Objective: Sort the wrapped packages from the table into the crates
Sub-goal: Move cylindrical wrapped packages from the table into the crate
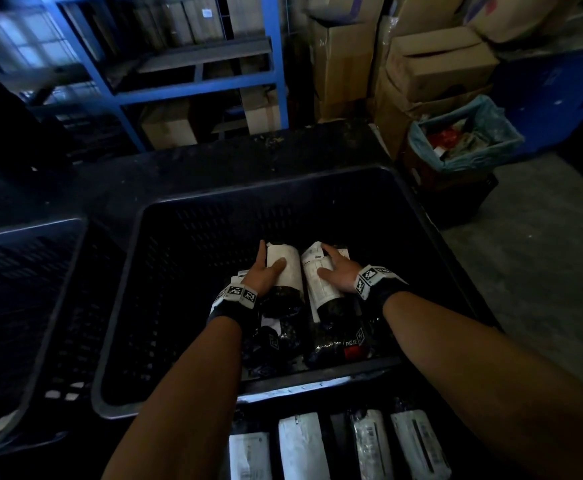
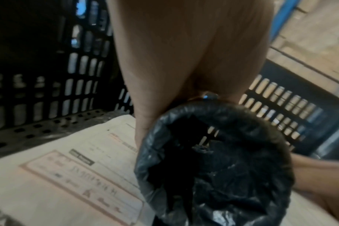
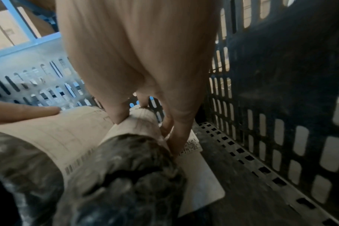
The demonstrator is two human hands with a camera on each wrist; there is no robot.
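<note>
Placing step: the left hand [image 1: 266, 273] and right hand [image 1: 338, 273] each grip a black-wrapped package [image 1: 285, 271] inside the crate [image 1: 283, 188] (more lie beneath); letting go comes next, likely.

My head camera looks down into the crate [image 1: 404, 188]; both wrist cameras sit close inside it, facing forward.

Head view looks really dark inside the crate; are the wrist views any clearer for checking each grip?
Head view: dim, the crate interior near black, only white labels stand out. Left wrist view: brighter but soft, the label text unreadable. Right wrist view: bright, backlit through the slots, the near wrapped package blurred.
</note>
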